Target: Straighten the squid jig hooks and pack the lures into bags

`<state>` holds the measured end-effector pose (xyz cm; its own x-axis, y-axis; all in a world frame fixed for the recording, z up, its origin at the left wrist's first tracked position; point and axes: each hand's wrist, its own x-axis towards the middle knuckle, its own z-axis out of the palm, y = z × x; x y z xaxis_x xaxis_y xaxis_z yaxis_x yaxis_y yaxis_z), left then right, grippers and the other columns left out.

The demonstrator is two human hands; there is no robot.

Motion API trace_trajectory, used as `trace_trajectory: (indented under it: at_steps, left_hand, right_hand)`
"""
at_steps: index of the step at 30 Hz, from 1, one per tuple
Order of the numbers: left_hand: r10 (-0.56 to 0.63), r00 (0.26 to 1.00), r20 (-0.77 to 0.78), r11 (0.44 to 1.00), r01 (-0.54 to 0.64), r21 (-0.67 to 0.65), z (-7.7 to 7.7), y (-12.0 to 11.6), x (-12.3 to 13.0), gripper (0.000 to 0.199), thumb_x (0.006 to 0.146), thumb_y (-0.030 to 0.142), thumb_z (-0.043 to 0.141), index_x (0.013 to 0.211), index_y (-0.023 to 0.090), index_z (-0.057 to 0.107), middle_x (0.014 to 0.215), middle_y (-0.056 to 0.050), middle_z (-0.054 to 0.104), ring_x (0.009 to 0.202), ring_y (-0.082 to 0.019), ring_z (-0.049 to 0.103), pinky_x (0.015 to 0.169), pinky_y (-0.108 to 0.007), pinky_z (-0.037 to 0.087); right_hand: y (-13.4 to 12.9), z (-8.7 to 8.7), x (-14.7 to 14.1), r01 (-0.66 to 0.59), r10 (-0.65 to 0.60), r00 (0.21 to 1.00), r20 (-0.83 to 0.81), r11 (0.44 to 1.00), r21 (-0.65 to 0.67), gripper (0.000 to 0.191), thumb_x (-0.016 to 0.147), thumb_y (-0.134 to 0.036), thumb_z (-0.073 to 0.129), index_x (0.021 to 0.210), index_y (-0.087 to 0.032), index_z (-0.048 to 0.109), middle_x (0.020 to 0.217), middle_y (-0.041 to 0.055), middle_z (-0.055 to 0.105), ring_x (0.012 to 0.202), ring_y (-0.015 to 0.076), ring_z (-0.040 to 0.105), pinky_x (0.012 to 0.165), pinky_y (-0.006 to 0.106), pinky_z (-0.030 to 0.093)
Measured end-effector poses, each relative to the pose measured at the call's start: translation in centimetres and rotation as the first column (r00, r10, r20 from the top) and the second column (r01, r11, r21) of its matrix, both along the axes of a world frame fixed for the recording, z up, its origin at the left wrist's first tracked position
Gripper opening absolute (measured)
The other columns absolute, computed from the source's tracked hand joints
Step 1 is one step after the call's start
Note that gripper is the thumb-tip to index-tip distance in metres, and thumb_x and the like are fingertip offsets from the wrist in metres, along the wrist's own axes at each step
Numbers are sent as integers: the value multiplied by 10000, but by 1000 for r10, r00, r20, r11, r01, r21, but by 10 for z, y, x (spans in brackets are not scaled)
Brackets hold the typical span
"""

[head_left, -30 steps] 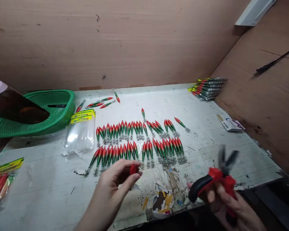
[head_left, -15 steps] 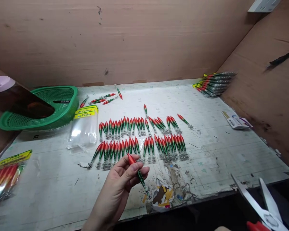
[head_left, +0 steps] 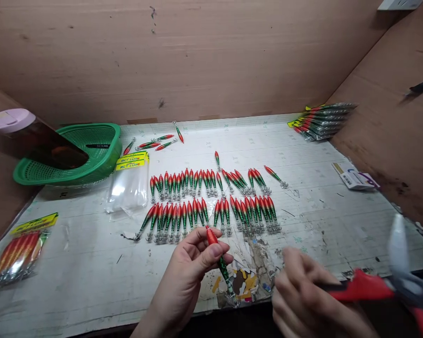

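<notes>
My left hand [head_left: 192, 265] pinches a squid lure [head_left: 221, 260] between thumb and fingers, its red end up and its hooks hanging down to the right over the table edge. Blurred at the lower right, my right hand [head_left: 313, 295] is curled around red-handled scissors [head_left: 372, 286], whose blades point away to the right. Two rows of red-and-green squid lures [head_left: 192, 178] lie just beyond my left hand, most with hooks toward me. One lure [head_left: 275, 176] lies slanted at the right end of the back row.
At left stand a green basket [head_left: 116, 145] and a pink-lidded bottle [head_left: 52, 145]. Clear bags [head_left: 127, 188] with yellow headers lie beside them. A filled pack [head_left: 23, 251] lies front left, with stacked packs [head_left: 326, 122] back right and a small packet [head_left: 354, 178] below. Loose lures [head_left: 165, 144] lie behind.
My right hand has come into view at the lower right with the scissors, which have turned. My left hand and its lure appear shifted right, as does the whole scene.
</notes>
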<state>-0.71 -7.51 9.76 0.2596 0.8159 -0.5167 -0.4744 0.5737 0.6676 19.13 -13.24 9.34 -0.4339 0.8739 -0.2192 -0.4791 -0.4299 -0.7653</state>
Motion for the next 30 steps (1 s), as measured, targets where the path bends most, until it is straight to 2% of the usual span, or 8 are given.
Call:
trace_trajectory:
  at_steps: [3, 6, 13, 22, 24, 26, 28, 30]
  left_hand:
    - [-44, 998, -50, 998, 46, 42, -1, 1, 2, 258, 667, 272, 844, 854, 175, 695, 775, 21, 656, 671, -88, 660, 690, -193, 515]
    - [-97, 992, -83, 993, 102, 58, -4, 3, 3, 217, 688, 231, 825, 845, 176, 685, 821, 23, 634, 696, -84, 633, 689, -205, 514]
    - [-160, 983, -86, 983, 167, 79, -10, 5, 5, 244, 670, 233, 832, 812, 156, 650, 738, 27, 621, 656, -85, 603, 649, -210, 489]
    - [-142, 986, -84, 985, 149, 86, -12, 6, 4, 227, 681, 215, 818, 836, 163, 660, 771, 14, 635, 716, -115, 617, 699, -246, 507]
    - [-92, 990, -106, 992, 101, 77, -13, 6, 1, 215, 687, 226, 817, 825, 166, 663, 785, 13, 642, 767, -112, 622, 741, -230, 499]
    - [-30, 992, -125, 998, 36, 47, -14, 6, -3, 230, 688, 256, 821, 810, 165, 649, 797, 4, 670, 769, -95, 617, 706, -183, 474]
    - [25, 993, -120, 1000, -24, 10, -14, 5, -6, 261, 700, 293, 813, 818, 169, 615, 827, -19, 710, 667, -67, 592, 583, -153, 429]
    - [87, 991, -102, 996, -88, -4, -14, 3, -8, 269, 721, 310, 795, 816, 172, 585, 888, -48, 735, 587, -58, 574, 537, -166, 420]
  right_hand:
    - [18, -8, -8, 29, -36, 998, -53, 993, -115, 279, 872, -407, 653, 747, -215, 494, 477, -131, 280, 344, 10, 139, 324, 135, 211]
    - [27, -13, -15, -36, 48, 997, 62, 983, -180, 282, 776, -367, 761, 732, -170, 564, 453, -135, 307, 328, -8, 168, 314, 141, 182]
    - [31, -18, -18, -152, 187, 891, 414, 982, -116, 250, 725, -349, 792, 762, -153, 640, 471, -130, 292, 436, 25, 271, 504, 194, 365]
    - [33, -15, -24, -166, 214, 948, 235, 964, -209, 378, 726, -460, 782, 757, -162, 553, 469, -127, 315, 369, -2, 210, 358, 149, 181]
    - [32, -17, -15, -91, 138, 965, 222, 973, -212, 385, 719, -467, 786, 735, -172, 539, 452, -126, 313, 352, -3, 216, 348, 140, 187]
    - [28, -23, 7, 95, -29, 951, 309, 975, -201, 385, 691, -458, 810, 747, -183, 546, 461, -118, 338, 353, 0, 242, 344, 129, 207]
    - [20, -32, 37, 321, -231, 859, 457, 938, -130, 376, 664, -451, 830, 779, -195, 579, 481, -102, 388, 365, 16, 302, 344, 129, 269]
    - [10, -41, 67, 475, -379, 718, 584, 880, -14, 354, 664, -460, 821, 836, -207, 644, 554, -48, 529, 452, 71, 489, 417, 152, 425]
